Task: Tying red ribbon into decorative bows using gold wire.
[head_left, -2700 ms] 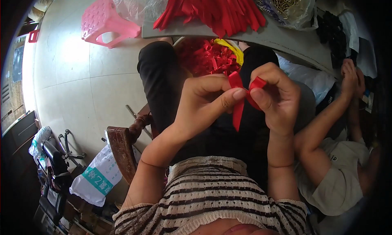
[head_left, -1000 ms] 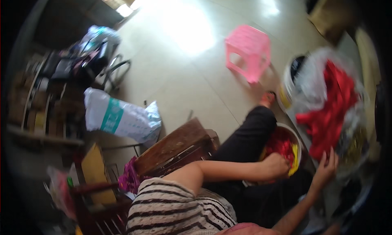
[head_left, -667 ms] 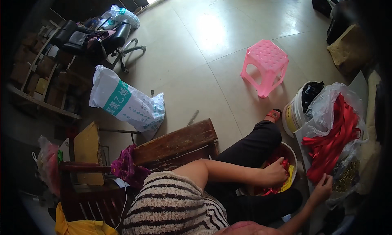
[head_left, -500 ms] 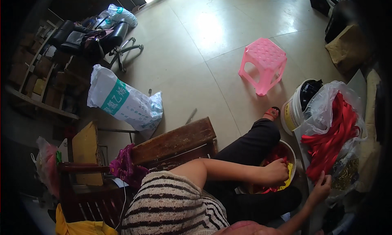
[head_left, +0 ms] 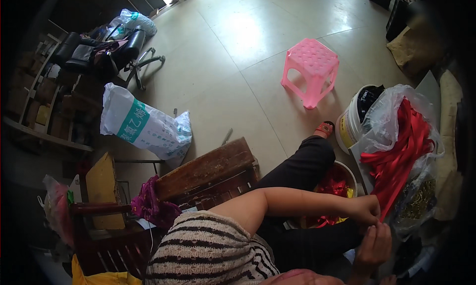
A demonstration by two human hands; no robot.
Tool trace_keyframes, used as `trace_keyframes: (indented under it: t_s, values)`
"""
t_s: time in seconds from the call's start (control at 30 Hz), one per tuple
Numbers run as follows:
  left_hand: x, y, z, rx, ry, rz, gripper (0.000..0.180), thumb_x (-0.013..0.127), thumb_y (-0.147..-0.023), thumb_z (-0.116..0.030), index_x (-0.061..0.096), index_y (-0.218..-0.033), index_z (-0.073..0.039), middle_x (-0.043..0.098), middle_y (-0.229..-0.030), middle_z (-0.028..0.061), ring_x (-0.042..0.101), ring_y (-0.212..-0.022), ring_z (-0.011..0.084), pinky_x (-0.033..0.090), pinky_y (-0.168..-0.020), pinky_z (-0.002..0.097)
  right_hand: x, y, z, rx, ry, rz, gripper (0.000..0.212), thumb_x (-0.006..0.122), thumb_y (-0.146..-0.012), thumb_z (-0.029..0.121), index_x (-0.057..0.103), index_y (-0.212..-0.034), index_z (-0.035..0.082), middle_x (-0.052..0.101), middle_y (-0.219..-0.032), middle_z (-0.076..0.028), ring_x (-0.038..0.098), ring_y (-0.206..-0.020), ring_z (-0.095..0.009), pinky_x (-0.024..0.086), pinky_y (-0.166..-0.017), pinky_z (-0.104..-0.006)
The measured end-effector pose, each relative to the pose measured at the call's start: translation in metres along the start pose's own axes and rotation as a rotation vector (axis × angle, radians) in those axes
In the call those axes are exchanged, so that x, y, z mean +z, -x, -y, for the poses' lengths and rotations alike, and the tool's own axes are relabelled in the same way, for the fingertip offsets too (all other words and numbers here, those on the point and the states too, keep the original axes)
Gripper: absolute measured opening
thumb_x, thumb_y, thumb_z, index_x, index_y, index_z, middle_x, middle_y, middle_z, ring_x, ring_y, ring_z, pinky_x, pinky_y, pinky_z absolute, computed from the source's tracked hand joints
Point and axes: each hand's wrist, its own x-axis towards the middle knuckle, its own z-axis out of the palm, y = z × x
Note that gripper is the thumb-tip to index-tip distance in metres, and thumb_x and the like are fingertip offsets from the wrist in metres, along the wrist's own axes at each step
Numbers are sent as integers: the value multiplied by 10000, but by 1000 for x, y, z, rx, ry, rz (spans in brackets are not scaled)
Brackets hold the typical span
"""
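Left hand [head_left: 366, 209], now out of the bucket [head_left: 354, 178] beneath its forearm, meets right hand [head_left: 375, 245]; both pinch red ribbon [head_left: 386, 200], handling it jointly.

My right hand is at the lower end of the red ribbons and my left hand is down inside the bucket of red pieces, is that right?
Not quite: your left hand is outside the bucket of red pieces, meeting your right hand at the lower end of the red ribbons, as the head view shows.
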Motion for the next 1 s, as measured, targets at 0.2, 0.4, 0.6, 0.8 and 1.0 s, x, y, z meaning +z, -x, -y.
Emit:
trace_keyframes:
  t_s: [0.2,0.4,0.6,0.8,1.0]
  values:
    - [-8,-2,-8,51,280,-361,176,597,-863,-138,625,-793,21,647,-695,78,636,-657,130,510,-603,261,11,9,51,76,-655,126,111,617,-803,102,576,-774,3,629,-801,-141,636,-740,-274,508,-624,-356]
    - [-2,23,-26,-63,231,-295,178,530,-906,-86,604,-953,69,663,-762,98,644,-711,127,524,-632,242,9,16,31,594,-919,-143,109,675,-698,-24,615,-786,-2,616,-852,-131,619,-787,-218,503,-724,-289]
    - [6,48,-35,-231,270,-127,167,548,-893,-49,606,-998,67,661,-826,79,638,-764,134,508,-713,246,42,-1,12,1130,-1564,-700,118,656,-770,-38,584,-863,-21,619,-884,-81,576,-834,-103,467,-778,-250]
    - [9,52,-35,-306,362,-85,258,448,-956,-156,561,-1067,49,656,-861,99,635,-769,135,498,-696,233,39,9,13,1121,-1388,-640,119,643,-800,-41,576,-897,-28,630,-863,-72,592,-776,-82,469,-734,-206]
    - [13,51,-34,-177,283,-5,325,327,-997,-260,470,-1128,1,561,-709,33,544,-629,83,415,-570,188,35,10,14,1132,-1191,-528,109,650,-802,-32,580,-886,-25,632,-821,-49,592,-748,-67,476,-690,-196]
